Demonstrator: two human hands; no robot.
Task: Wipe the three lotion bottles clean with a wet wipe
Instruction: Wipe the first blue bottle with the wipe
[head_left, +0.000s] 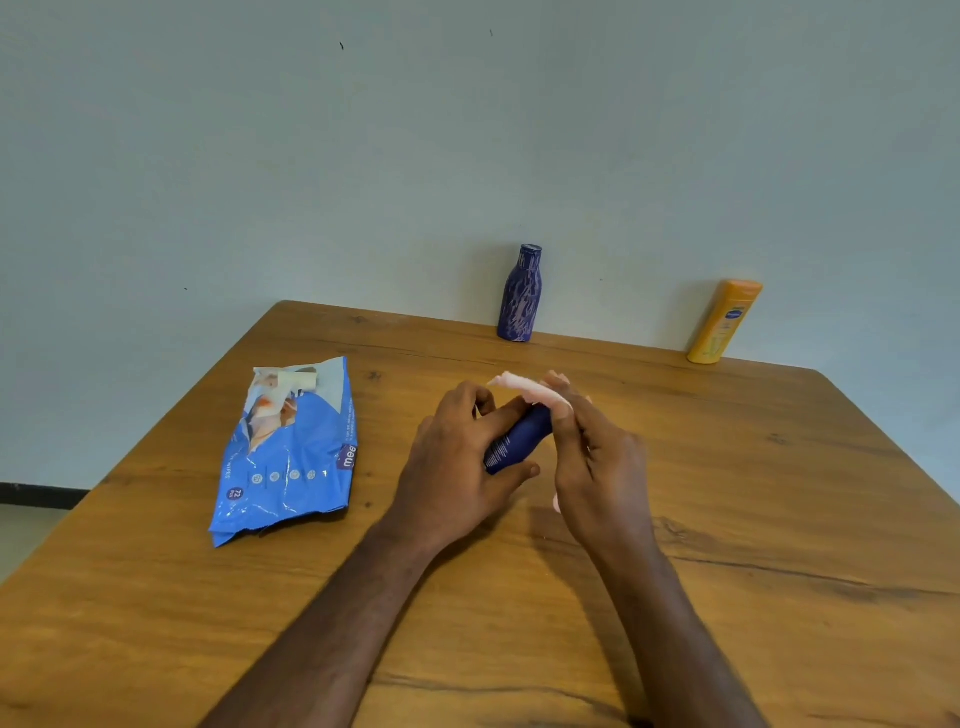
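The left hand (457, 457) wraps a dark blue bottle (517, 439) — smooth, cylindrical, tilted above the table (727, 519). The right hand (592, 457) presses a pale wipe (524, 387) onto its top. Left lies a glossy blue pack (291, 457); by the wall stand a purple bottle (519, 296) and a yellow bottle (724, 322) — well apart.

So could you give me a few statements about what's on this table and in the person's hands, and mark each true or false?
1. The left hand holds a dark blue bottle. True.
2. The yellow bottle lies flat in the middle of the table. False: it stands at the far edge, by the wall.
3. The right hand presses a wipe against the held bottle's top. True.
4. The purple bottle is in the right hand. False: it stands untouched at the far edge.
5. The blue wipe pack lies left of the hands. True.
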